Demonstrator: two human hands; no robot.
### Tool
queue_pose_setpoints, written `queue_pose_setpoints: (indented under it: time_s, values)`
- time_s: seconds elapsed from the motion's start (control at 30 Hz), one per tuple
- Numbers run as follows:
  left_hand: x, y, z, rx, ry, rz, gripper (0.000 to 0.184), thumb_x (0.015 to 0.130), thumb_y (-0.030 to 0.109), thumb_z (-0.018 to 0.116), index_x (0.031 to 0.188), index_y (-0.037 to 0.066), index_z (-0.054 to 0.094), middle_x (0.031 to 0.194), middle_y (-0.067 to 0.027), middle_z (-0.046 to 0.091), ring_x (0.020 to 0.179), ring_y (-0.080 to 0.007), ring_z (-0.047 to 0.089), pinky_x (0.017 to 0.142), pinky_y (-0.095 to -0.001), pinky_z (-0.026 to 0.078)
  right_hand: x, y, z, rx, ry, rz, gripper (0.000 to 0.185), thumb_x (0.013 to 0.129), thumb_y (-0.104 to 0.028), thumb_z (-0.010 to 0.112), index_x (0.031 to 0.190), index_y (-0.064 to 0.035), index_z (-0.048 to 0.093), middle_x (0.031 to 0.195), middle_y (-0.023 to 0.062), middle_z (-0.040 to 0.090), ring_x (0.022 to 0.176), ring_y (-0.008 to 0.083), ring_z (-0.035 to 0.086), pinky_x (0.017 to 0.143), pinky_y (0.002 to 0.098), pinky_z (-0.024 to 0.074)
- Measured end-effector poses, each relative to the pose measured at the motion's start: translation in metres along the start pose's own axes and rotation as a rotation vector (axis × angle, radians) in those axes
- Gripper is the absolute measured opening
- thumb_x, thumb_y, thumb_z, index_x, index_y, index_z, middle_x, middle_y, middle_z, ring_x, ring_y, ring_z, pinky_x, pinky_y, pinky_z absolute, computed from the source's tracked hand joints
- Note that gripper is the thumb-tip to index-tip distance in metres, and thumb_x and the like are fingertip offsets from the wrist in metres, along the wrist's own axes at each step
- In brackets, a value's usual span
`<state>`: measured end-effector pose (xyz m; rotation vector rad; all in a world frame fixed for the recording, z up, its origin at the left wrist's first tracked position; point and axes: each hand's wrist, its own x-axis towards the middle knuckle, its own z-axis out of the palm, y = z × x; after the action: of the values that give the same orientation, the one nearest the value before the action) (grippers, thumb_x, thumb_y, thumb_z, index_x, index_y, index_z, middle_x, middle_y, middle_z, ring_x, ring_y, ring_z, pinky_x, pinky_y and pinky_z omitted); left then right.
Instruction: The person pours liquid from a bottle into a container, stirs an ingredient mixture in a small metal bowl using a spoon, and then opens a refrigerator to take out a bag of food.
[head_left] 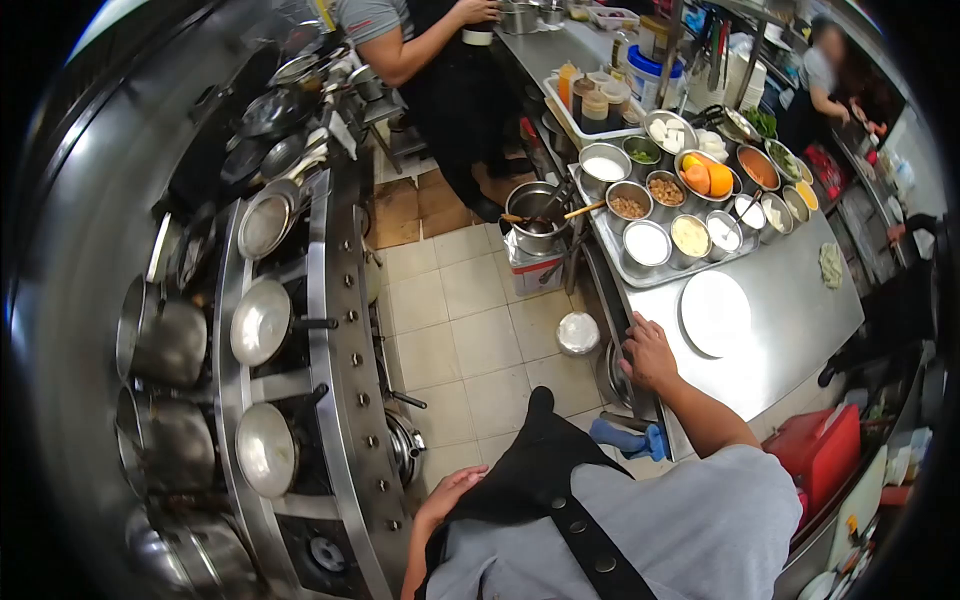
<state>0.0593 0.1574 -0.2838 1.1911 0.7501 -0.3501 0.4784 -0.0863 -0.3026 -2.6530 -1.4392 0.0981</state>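
Observation:
My right hand [648,352] rests at the near-left edge of the steel counter [785,345], fingers apart and holding nothing. Just to its right lies a round white plate [715,314]. Beyond the plate, a metal tray [640,280] bears several steel cups of ingredients, among them a cup of white stuff [647,243] and a bowl with orange pieces [707,176]. Down by my black apron [535,450] hangs my left hand [455,490], its fingers loosely stretched and nothing in them.
On the left is a stove [345,400] with pans [266,450] and pots [175,455]. A co-worker [440,90] stands ahead; other people are at the right. A pot [537,215] sits beside the counter. A blue cloth [630,438] hangs near my right arm.

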Motion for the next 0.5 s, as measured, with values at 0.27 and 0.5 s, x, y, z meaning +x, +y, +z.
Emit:
queue_pose_setpoints:
  time_s: [0.27,0.5]
  values:
    - [0.123,0.115,-0.050,0.250,0.043,0.069,0.045,0.103,0.033,0.055,0.139,0.004,0.055,0.111,-0.0049,0.072,0.098,-0.0125,0.065,0.085,-0.0277,0.046,0.006,0.008,-0.002,0.123,0.031,-0.014,0.029,0.077,-0.030,0.077,0.094,-0.0068,0.072,0.115,0.0105,0.063,0.141,0.0323,0.038,0.115,0.0492,0.0315]
    - [0.213,0.176,-0.041,0.228,-0.112,0.073,0.043,0.104,0.031,0.055,0.139,0.006,0.053,0.114,-0.0054,0.071,0.099,-0.0130,0.066,0.084,-0.0279,0.048,0.003,0.010,0.007,0.272,0.273,0.021,0.036,0.071,-0.025,0.084,0.100,-0.0092,0.070,0.116,0.0115,0.062,0.128,0.0344,0.052,0.106,0.0477,0.0415]
